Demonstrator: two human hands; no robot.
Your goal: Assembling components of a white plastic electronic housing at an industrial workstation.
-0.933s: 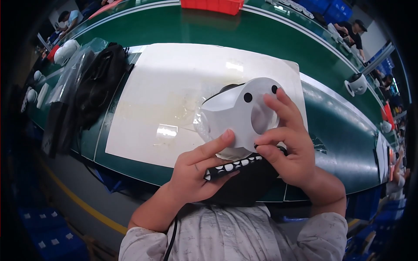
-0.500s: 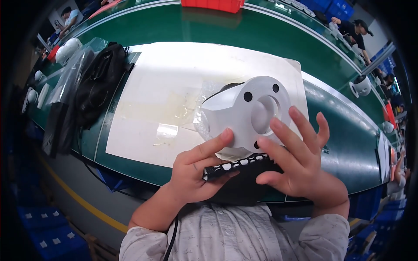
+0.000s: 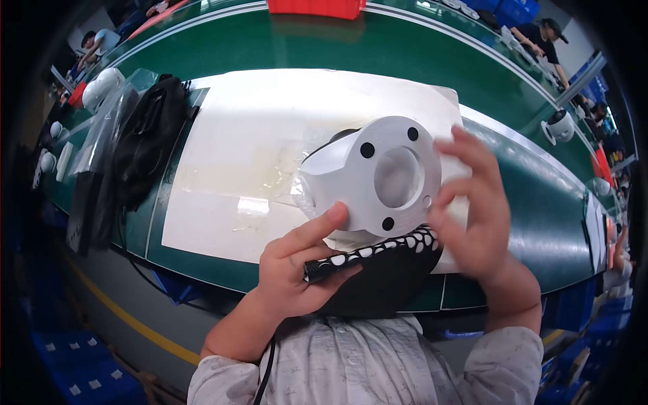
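Observation:
A white plastic camera-like housing [image 3: 337, 162] lies tilted, its round ring-shaped base [image 3: 422, 162] facing me. Three black round pads [image 3: 367, 150] sit on the base, and a bare round recess [image 3: 426, 201] shows at its right edge. My left hand [image 3: 297, 270] grips a black sheet with white dots [image 3: 368, 252], folded or curled along its edge, while one digit presses against the housing. Beside the recess is my right hand [image 3: 476, 216], thumb and forefinger brought close together and other fingers raised and blurred. Anything between those fingertips is too small to make out.
A white board [image 3: 229, 135] lies under the work on the green table [image 3: 533, 209]. To the left are a black bag [image 3: 152, 135] and clear plastic wrapping [image 3: 111, 128]. A red bin [image 3: 317, 7] stands at the far side. Co-workers [image 3: 540, 40] sit further off.
My right hand has drawn its spread fingers together and shifted to the base's right edge, uncovering the recess. The housing and dotted sheet appear slightly further left.

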